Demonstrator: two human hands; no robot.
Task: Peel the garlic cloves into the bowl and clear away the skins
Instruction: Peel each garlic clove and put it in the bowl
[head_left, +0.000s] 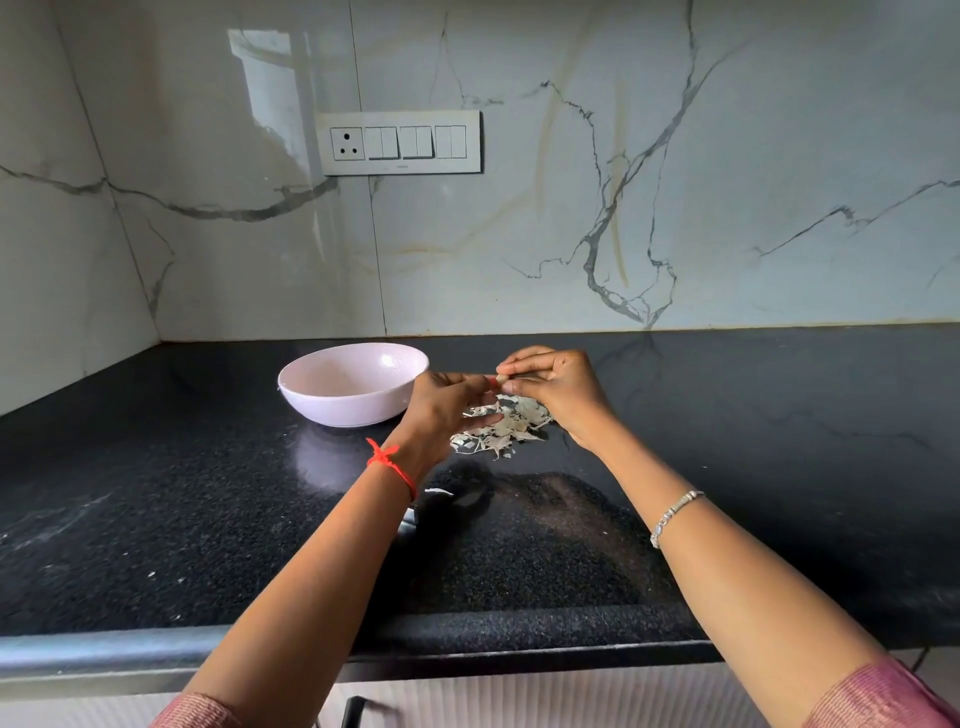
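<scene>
Left hand (441, 410) and right hand (561, 387) pinch seemingly 1 garlic clove (500, 383); if it slips, it could land among the skins (511, 423), missing the bowl (332, 410).

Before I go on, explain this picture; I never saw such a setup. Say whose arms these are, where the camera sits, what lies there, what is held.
No machine: these are a person's bare arms, filmed by one wide-angle camera worn on the head. The left hand and right hand pinch what seems a small garlic clove above the black speckled stone counter. Below them lies a heap of papery whitish skins; left of it stands a round pale pink bowl.
</scene>
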